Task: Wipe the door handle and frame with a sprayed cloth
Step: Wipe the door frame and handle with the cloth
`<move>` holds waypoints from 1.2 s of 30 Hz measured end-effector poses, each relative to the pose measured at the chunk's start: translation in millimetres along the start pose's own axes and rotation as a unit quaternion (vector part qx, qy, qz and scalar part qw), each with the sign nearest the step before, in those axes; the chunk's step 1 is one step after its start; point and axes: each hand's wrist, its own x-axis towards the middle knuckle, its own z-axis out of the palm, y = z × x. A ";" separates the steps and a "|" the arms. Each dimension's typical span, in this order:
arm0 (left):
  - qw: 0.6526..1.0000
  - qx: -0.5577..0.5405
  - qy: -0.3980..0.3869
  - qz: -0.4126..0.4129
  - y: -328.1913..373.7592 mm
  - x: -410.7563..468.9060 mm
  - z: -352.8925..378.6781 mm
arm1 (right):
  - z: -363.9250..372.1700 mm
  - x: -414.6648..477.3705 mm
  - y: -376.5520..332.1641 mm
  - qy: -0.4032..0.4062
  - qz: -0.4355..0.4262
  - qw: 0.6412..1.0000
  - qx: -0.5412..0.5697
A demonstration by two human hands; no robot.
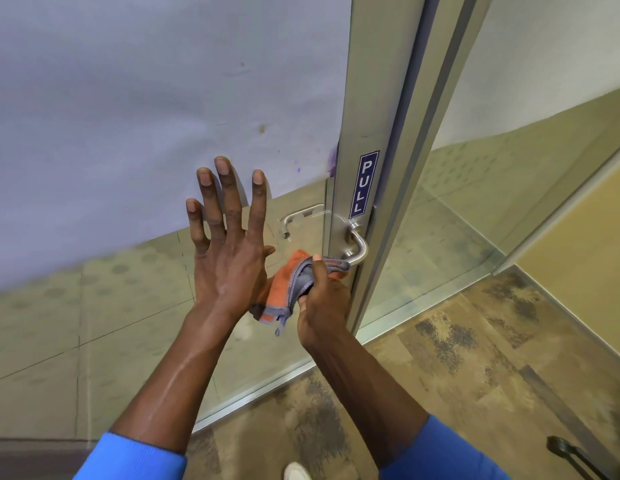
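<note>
My right hand [322, 299] is closed around an orange and grey cloth [288, 289], pressing its tip against the lower end of the curved metal door handle [359, 242]. The handle is fixed to the door's metal frame [367, 133], just under a blue PULL sticker [362, 183]. My left hand [229, 244] is spread flat with fingers apart against the glass door panel [128, 116], left of the handle, holding nothing. A second handle [300, 214] shows through the glass on the far side.
A second glass panel [509, 185] stands to the right of the frame. Patterned carpet [475, 358] covers the floor on my side. A dark object [571, 459] lies at the lower right corner, and a white shoe tip [296, 471] shows at the bottom edge.
</note>
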 end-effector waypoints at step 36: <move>0.999 -0.033 -0.021 -0.005 0.3 1.9 -1.6 | -56.8 101.5 -44.1 0.051 -0.042 0.996 0.062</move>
